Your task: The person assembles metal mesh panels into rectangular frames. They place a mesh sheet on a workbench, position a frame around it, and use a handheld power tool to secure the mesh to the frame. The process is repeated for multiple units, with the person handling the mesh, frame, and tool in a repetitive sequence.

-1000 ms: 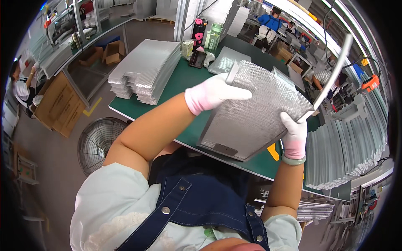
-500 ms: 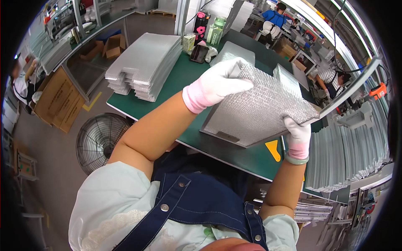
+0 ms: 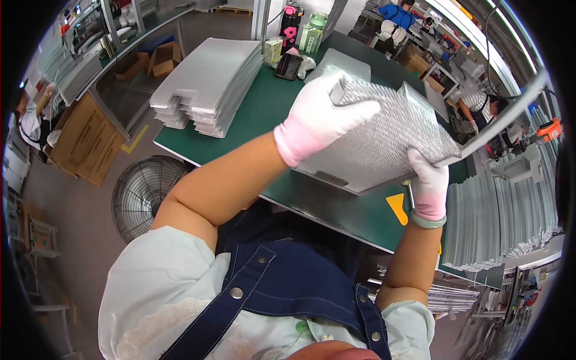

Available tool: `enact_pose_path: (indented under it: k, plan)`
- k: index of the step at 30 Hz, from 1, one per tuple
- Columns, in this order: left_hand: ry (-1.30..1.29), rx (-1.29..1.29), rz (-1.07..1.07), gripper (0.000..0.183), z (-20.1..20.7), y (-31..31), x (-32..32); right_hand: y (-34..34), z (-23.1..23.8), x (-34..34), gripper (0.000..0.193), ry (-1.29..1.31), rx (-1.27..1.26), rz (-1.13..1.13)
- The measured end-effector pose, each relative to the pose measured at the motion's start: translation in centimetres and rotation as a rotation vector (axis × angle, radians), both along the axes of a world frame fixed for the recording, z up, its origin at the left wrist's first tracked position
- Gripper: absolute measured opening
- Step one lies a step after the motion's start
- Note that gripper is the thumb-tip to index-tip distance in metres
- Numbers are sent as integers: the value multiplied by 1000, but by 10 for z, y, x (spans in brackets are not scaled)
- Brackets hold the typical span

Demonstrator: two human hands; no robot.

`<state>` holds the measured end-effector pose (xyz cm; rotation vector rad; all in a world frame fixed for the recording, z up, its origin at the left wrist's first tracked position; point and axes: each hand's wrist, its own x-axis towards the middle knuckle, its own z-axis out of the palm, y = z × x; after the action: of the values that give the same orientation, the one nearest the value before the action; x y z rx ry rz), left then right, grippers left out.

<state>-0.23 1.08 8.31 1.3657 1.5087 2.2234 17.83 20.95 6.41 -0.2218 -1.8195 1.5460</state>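
Note:
A silver, finely textured foil sheet [image 3: 396,129] is tilted up over the green table, lying along a grey flat panel whose dark slotted lower edge shows. My left hand [image 3: 327,114], in a white glove with a pink cuff, is closed on the sheet's upper left edge, thumb across its front. At the lower right edge, my gloved right hand [image 3: 429,180] grips the sheet with its thumb in front and its fingers hidden behind. A yellow scraper [image 3: 397,209] and a thin metal-handled tool [image 3: 410,193] lie beside the right wrist.
A stack of silver foil sheets [image 3: 207,78] stands on the table's left. Behind it are a dark bottle [image 3: 290,27], a green bottle [image 3: 312,35] and a phone [image 3: 288,66]. Many grey strips [image 3: 498,222] stand at right. A floor fan [image 3: 147,201] is at lower left; co-workers sit farther off.
My left hand has moved slightly right and down along the sheet's top edge, its thumb farther across. The right hand stays at the lower right edge. The view has shifted a little.

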Motion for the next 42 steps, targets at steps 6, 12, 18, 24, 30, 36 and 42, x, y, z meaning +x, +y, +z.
enact_pose_path:
  k: [6, 12, 18, 24, 30, 36, 42]
  plan:
    - [-73, 85, -85, 33, 3, 6, -12, -8, 8, -5, 46, 33, -21, 16]
    - [163, 245, 227, 20, -16, 19, -33, -16, 9, -5, 50, 20, -26, -59]
    - [304, -191, 115, 26, 8, 4, -40, -8, 10, -9, 47, 36, -88, -28]
    - [218, -198, 97, 25, 0, 14, -47, -9, 8, -14, 52, 83, -121, -36]
    - [-38, -340, -433, 39, -54, 14, -57, -4, -25, 1, 46, -110, -93, 32]
    - [382, -890, -326, 39, -196, 7, -77, 10, -160, 10, 51, -627, 60, 166]
    - [371, -1118, -199, 31, -162, -9, -58, 19, -171, 11, 49, -721, 156, 122]
